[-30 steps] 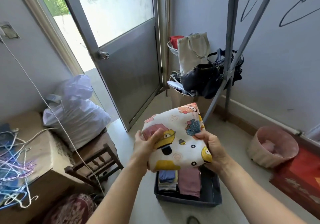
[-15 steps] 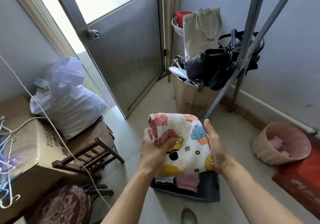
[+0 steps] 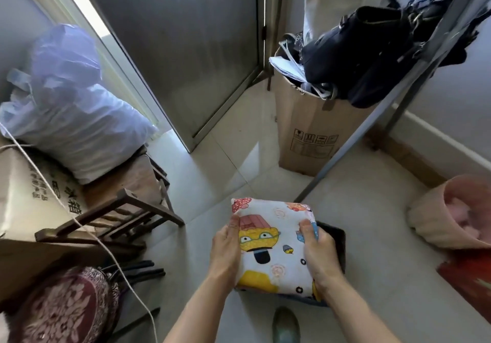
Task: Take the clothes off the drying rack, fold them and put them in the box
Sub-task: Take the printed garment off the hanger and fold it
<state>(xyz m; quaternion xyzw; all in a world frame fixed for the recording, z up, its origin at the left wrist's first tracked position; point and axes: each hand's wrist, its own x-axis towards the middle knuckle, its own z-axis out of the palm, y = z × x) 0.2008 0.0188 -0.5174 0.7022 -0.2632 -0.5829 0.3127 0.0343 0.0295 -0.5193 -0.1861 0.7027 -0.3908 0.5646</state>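
While your left hand (image 3: 225, 252) and right hand (image 3: 320, 255) grip the folded cartoon-print cloth (image 3: 273, 247) by its sides, the dark box (image 3: 336, 247) sits directly beneath, long axis running near to far.

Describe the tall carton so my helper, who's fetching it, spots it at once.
Start at the metal door; right of its hinge edge a tall brown carton stands on the floor. Unlike the pink basket nearby, it has printed handling symbols and dark bags piled on top.
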